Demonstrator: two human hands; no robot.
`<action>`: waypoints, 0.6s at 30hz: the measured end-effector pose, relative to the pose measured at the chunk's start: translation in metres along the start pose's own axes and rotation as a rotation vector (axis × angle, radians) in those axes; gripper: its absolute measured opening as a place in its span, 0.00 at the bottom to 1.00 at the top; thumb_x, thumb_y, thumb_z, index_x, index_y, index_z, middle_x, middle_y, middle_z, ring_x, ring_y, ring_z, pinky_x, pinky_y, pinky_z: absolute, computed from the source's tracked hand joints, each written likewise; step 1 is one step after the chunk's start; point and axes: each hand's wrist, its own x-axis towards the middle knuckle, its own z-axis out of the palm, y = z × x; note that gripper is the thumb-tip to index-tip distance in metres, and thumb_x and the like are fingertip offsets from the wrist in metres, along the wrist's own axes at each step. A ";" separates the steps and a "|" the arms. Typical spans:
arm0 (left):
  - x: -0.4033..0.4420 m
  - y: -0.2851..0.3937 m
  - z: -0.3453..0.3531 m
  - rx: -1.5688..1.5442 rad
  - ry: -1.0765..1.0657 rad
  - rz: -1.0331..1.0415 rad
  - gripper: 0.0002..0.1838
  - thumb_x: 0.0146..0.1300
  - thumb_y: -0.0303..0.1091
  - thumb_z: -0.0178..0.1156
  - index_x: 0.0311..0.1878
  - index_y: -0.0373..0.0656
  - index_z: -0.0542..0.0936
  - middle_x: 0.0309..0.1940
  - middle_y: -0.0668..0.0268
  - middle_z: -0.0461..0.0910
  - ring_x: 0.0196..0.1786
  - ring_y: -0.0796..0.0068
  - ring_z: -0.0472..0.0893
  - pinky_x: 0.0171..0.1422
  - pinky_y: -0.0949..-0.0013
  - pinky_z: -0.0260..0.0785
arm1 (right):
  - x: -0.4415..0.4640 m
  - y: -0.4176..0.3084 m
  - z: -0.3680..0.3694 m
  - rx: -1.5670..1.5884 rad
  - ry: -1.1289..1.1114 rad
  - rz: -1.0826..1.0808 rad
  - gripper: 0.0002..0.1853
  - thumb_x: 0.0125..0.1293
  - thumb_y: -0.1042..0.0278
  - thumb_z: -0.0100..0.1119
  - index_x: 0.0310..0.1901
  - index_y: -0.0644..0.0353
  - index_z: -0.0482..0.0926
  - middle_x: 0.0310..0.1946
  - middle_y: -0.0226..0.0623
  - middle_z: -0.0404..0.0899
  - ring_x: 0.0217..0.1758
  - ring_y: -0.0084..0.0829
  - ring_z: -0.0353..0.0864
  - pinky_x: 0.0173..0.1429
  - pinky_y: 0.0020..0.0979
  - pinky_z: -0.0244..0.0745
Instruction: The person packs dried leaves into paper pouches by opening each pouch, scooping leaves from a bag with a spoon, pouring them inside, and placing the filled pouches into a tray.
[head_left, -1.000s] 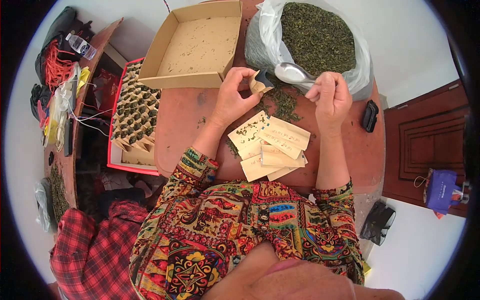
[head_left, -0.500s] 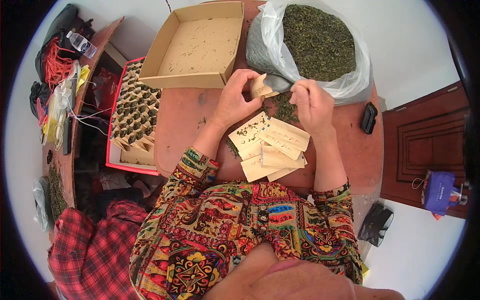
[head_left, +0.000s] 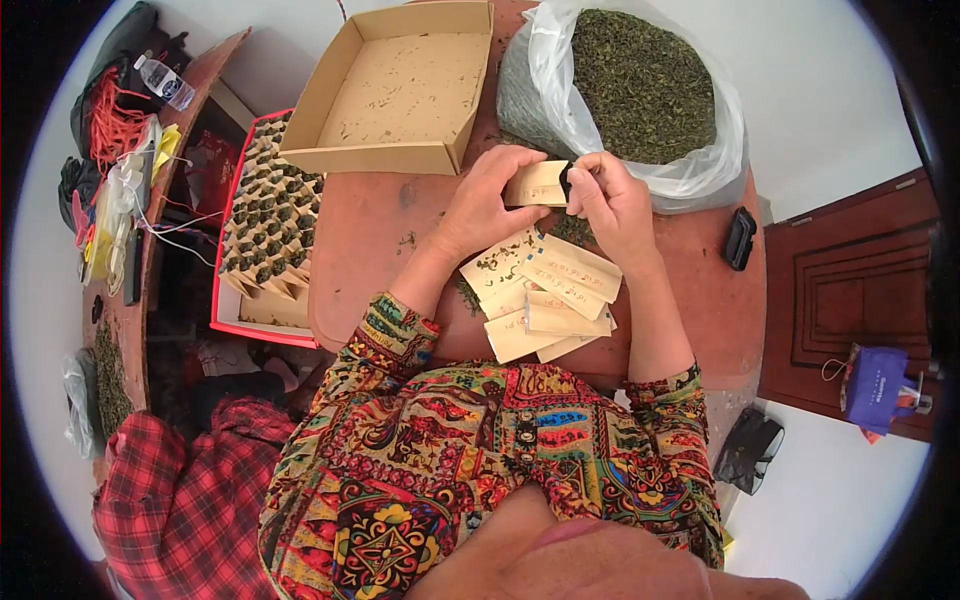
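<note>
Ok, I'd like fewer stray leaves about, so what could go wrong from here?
The paper packet in the left hand could spill any contents if its end by the right hand tips down. That hand is also near the open plastic bag, so a knock might scatter leaves. Shifting the flat packets could shed their loose leaves onto the table.

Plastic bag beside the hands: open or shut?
Open: the plastic bag's mouth is spread wide, with the dark leaves inside in plain view.
</note>
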 end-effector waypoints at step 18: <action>-0.002 -0.001 0.001 -0.064 -0.040 -0.070 0.23 0.48 0.26 0.73 0.49 0.41 0.77 0.50 0.61 0.76 0.55 0.62 0.77 0.61 0.64 0.71 | 0.003 -0.002 -0.006 -0.082 -0.033 0.126 0.16 0.78 0.59 0.52 0.38 0.65 0.76 0.19 0.32 0.78 0.22 0.20 0.76 0.29 0.25 0.72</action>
